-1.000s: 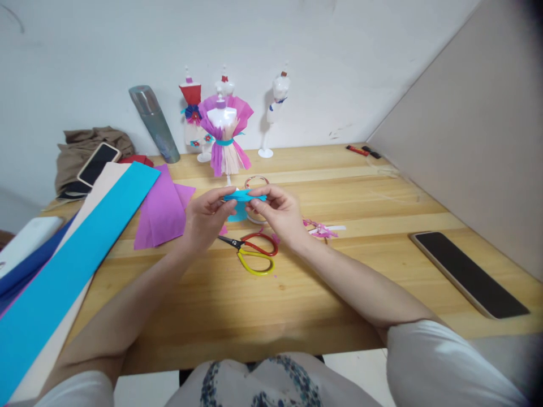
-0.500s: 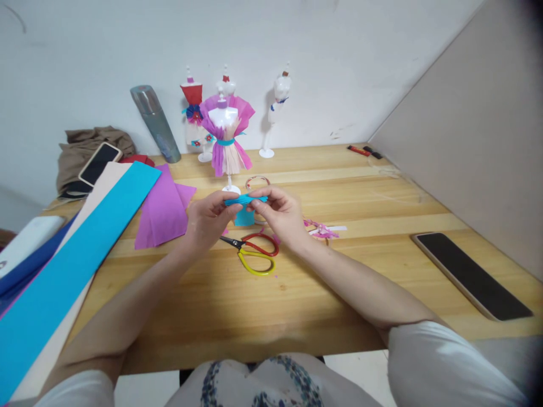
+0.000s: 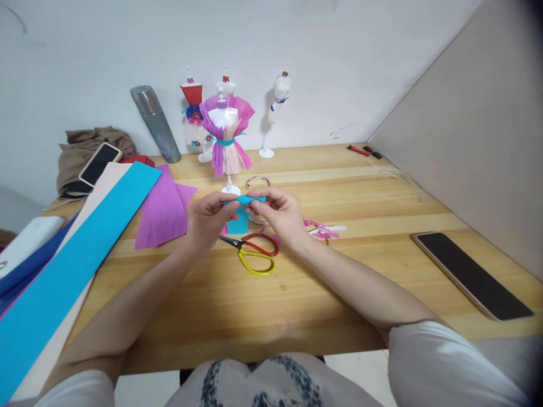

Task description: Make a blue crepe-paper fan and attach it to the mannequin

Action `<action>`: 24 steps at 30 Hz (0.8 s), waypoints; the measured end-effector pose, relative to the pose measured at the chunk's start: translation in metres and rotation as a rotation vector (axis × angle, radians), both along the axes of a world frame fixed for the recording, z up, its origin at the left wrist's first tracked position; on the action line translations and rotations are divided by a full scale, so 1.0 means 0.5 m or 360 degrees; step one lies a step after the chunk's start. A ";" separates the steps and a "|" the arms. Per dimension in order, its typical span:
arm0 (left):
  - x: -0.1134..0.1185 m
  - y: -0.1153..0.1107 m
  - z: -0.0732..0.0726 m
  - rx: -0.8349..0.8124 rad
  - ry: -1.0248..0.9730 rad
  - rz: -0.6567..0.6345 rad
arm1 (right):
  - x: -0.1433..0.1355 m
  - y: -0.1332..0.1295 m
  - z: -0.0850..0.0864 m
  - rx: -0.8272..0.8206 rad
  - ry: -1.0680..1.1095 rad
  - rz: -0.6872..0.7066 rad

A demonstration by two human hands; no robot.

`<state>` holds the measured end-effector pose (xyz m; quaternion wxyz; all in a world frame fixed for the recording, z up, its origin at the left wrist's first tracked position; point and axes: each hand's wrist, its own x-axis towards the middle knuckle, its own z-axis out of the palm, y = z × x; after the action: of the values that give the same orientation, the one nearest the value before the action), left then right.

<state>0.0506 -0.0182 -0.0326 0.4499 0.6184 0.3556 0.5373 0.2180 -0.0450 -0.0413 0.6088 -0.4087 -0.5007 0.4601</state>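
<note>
My left hand (image 3: pixel 210 219) and my right hand (image 3: pixel 280 215) pinch the two ends of a small folded piece of blue crepe paper (image 3: pixel 245 199) above the table. Below the fold, between my hands, shows a flat blue piece (image 3: pixel 237 224); I cannot tell whether it joins the folded part. Just under my hands lie scissors (image 3: pixel 250 254) with one red and one yellow handle, blades pointing left. Behind my hands stands a small white mannequin (image 3: pixel 223 117) in a purple and cream paper dress with a blue waistband.
Paper strips, the top one blue (image 3: pixel 85 254), lie at the left beside purple paper (image 3: pixel 163 215). A flask (image 3: pixel 156 124) and other mannequins (image 3: pixel 281 90) stand along the wall. Tape rolls (image 3: pixel 258 181) sit behind my hands, pink scraps (image 3: pixel 323 229) right, a phone (image 3: pixel 470 274) far right.
The fold in the blue crepe paper now looks smoother, with fewer pleats showing. More of the flat blue part shows beneath it. Both hands have barely moved.
</note>
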 end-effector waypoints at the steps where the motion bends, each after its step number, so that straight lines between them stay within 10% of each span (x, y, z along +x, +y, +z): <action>1: -0.001 0.000 0.000 -0.0004 0.0006 0.0000 | 0.000 -0.001 0.001 -0.0008 0.0001 0.0005; 24: 0.002 0.000 0.000 -0.0056 -0.0014 -0.0043 | -0.001 0.004 -0.005 0.0000 -0.0032 -0.0071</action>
<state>0.0514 -0.0183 -0.0325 0.4695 0.6129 0.3546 0.5275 0.2173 -0.0431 -0.0439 0.6138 -0.4243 -0.4975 0.4424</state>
